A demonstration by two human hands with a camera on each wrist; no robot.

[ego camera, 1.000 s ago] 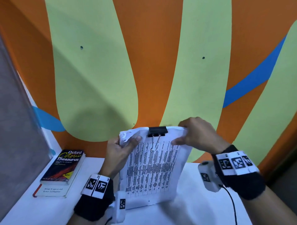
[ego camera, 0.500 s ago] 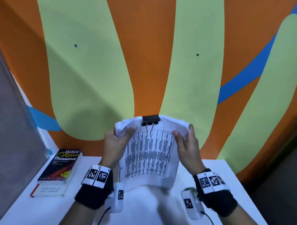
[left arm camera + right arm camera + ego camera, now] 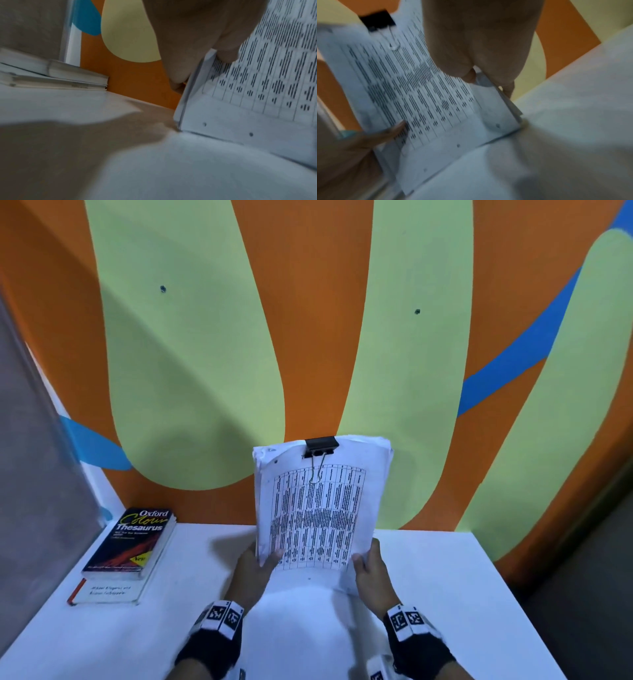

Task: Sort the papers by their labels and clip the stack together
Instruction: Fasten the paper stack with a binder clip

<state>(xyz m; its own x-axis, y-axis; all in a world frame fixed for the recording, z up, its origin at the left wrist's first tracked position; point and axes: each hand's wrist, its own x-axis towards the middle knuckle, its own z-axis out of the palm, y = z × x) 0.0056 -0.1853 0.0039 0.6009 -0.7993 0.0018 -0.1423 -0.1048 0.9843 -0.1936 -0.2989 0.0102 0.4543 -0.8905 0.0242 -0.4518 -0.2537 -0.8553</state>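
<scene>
Against striped orange wall point(image 3: 318, 337), over white table point(image 3: 462, 594): paper stack point(image 3: 318, 508) stood upright, binder clip point(image 3: 321, 444) on top, left hand point(image 3: 255, 573) and right hand point(image 3: 371, 571) both pinching bottom corners.

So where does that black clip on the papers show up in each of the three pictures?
Head view: the black binder clip sits in the middle, on the top edge of the paper stack.
Left wrist view: not in it; only the stack's lower corner shows.
Right wrist view: upper left, blurred.
Shared landmark: the printed table on the top sheet, seen in all three.
</scene>
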